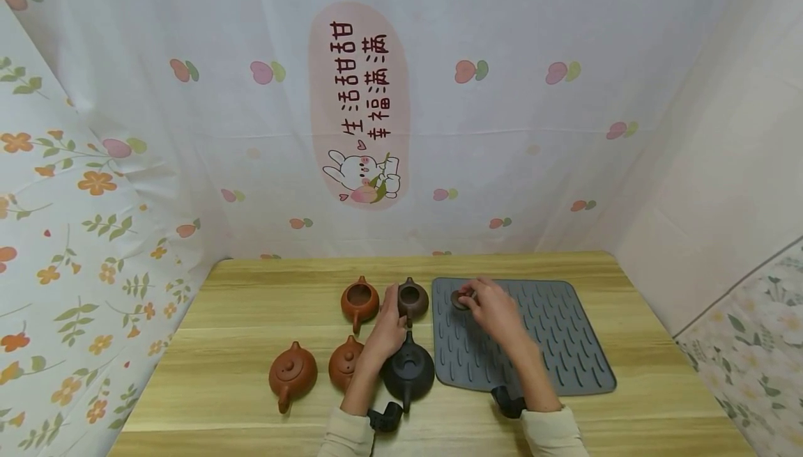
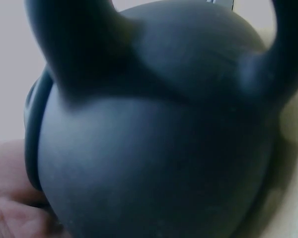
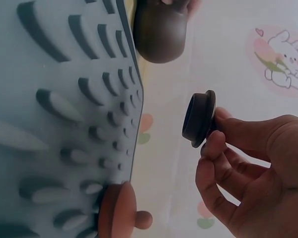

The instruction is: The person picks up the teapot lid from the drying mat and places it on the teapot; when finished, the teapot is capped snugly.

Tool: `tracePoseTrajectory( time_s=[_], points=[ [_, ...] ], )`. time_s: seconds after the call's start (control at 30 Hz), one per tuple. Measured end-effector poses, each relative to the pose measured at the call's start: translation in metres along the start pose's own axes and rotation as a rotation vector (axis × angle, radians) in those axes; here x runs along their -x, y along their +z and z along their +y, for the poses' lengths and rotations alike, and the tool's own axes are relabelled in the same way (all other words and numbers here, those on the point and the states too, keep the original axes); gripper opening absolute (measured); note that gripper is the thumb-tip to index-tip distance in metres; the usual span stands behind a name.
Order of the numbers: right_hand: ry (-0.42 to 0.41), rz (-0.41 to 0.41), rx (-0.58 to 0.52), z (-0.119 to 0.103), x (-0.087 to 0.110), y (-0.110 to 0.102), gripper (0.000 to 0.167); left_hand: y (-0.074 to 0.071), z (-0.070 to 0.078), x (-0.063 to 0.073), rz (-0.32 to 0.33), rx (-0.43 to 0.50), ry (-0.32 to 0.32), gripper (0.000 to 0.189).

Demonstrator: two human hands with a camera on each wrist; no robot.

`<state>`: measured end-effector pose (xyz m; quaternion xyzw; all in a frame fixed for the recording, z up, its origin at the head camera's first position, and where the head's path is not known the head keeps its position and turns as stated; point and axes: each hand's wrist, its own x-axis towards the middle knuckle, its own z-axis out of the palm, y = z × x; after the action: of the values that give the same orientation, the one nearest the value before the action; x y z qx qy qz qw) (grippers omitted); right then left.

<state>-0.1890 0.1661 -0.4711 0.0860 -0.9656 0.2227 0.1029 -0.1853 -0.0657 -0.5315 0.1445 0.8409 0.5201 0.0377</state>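
Observation:
My right hand pinches a small dark brown teapot lid by its knob, above the grey ribbed mat. On the mat in the right wrist view lies a reddish-brown lid, hidden in the head view. Beside the dark brown teapot, which has no lid on, my left hand grips its side; part of that grip is hidden. A black teapot with its lid on stands just below the left hand and fills the left wrist view.
An orange-brown teapot without a lid stands left of the left hand. Two reddish-brown lidded teapots, one at the left and one partly behind the left forearm, stand nearer the front. A patterned cloth hangs behind the wooden table.

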Motion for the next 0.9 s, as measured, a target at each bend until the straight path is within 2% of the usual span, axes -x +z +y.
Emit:
tracePoseTrajectory(
  time_s=[0.37,0.9],
  points=[
    [-0.025,-0.015,-0.001,-0.011,-0.003,0.005,0.012,0.001,0.001,-0.003,-0.005,-0.027,-0.041,0.074],
    [-0.105,-0.022,-0.019,-0.023,-0.007,0.013,0.009,0.001,-0.001,-0.004,-0.007,-0.027,-0.051,0.075]
  ],
)
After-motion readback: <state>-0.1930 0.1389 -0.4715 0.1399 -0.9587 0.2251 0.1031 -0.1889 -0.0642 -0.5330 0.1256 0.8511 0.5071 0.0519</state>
